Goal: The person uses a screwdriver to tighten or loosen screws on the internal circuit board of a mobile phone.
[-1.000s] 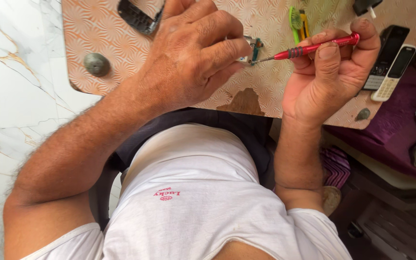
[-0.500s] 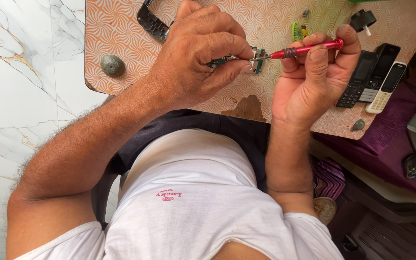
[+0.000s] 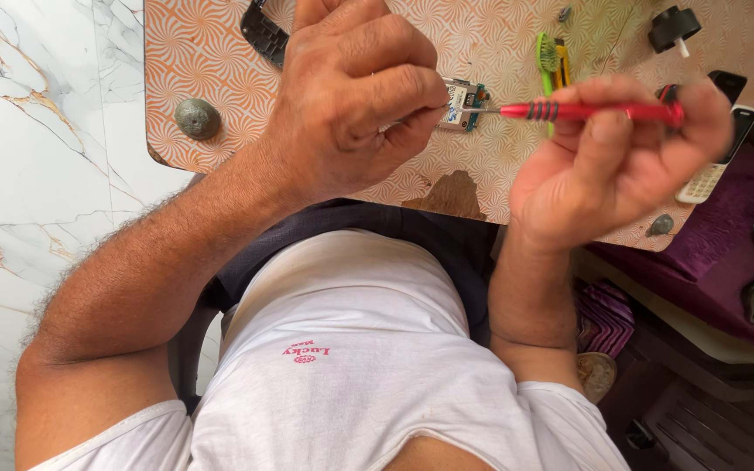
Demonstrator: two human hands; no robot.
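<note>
My left hand (image 3: 351,96) is closed around a small electronic part with a green circuit board (image 3: 462,93), held just above the orange patterned table (image 3: 202,61). My right hand (image 3: 613,166) grips a red screwdriver (image 3: 586,111) with a black-ringed handle, lying level. Its thin metal tip touches the right side of the small part. Most of the part is hidden under my left fingers.
On the table lie a black watch strap (image 3: 263,30), a grey round stone (image 3: 197,118), a green brush (image 3: 550,57), a black knob (image 3: 674,26), a small grey stone (image 3: 659,225) and two phone handsets (image 3: 726,139). White marble floor lies left; purple cloth right.
The view has shifted, so both hands sit further right and lower in the frame. The screwdriver stays against the small part; the grip of both hands is unchanged.
</note>
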